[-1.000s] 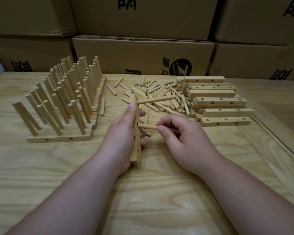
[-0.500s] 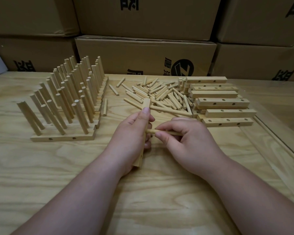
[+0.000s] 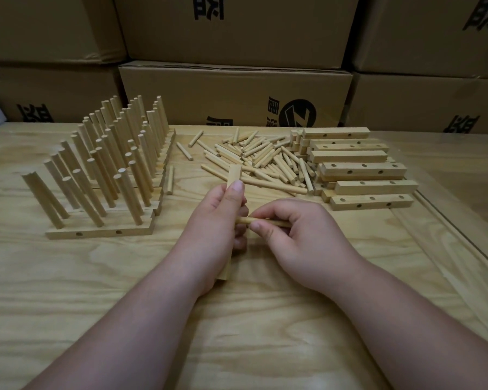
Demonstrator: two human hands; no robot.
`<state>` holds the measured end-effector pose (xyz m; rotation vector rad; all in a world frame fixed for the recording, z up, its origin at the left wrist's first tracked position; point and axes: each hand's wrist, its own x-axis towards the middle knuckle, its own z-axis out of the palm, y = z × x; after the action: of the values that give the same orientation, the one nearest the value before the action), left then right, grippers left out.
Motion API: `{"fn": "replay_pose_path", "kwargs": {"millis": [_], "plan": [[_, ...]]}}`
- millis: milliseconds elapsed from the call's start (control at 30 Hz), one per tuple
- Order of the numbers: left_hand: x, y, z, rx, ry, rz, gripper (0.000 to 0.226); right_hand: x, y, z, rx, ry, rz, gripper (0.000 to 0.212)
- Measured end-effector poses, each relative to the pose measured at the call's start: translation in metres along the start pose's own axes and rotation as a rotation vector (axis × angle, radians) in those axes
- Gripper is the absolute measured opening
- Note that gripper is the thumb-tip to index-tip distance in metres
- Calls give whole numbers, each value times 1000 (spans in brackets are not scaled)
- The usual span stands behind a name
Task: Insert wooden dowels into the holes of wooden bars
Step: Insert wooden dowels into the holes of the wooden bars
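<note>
The left hand [image 3: 219, 220] grips a wooden bar [image 3: 234, 175], fingers curled round its middle, thumb lying up along the face nearest the camera. The bar's long axis runs away from the person, its far end sticking out past the thumb tip toward the heap of loose dowels [image 3: 265, 159], its near end showing below the palm, close to the bench [image 3: 68, 291]. Just right of the bar, the right hand [image 3: 296, 237] pinches a single dowel [image 3: 261, 220] between thumb and forefinger. This dowel lies crosswise to the bar, roughly level, its free tip pointing left and meeting the bar's right side between the left hand's fingers; whether the tip has entered a hole cannot be told, since the fingers hide that face. So the coming move looks like a straight push leftward along the dowel's own axis, with the bar braced against it. Left of the bar stand the finished bars [image 3: 102, 232] with upright dowels; right of the heap is the stack of empty drilled bars [image 3: 364, 170].
</note>
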<state>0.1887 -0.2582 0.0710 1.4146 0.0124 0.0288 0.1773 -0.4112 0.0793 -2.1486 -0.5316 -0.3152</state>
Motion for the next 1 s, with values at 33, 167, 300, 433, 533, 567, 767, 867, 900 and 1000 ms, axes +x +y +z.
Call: {"fn": "replay_pose_path", "kwargs": {"millis": [33,167,300,433,533,567,767,867,900,1000], "plan": [[0,0,1,6,15,5,31,1,0,2,-7,12,-2,10],[0,-1,1,-11,32,13,29,2,-2,6,-40,40,-11,9],[2,-1,0,15,-5,-15,31,1,0,1,-5,-2,2,12],[3,-2,0,23,-11,-21,31,1,-1,1,14,-13,24,13],[2,-1,-1,37,-5,-26,33,0,-3,3,-15,-3,17,11],[2,-1,-1,51,-12,-26,34,-1,-3,2,-10,-13,21,12],[1,1,0,-12,13,-37,35,-2,-3,0,13,4,8,13],[2,4,-1,-244,29,-107,36,2,-3,5,17,102,20,9],[3,4,-1,-277,43,-125,36,3,-2,6,18,137,34,10],[5,3,-4,-298,99,-155,34,3,1,7,26,212,87,21]]}}
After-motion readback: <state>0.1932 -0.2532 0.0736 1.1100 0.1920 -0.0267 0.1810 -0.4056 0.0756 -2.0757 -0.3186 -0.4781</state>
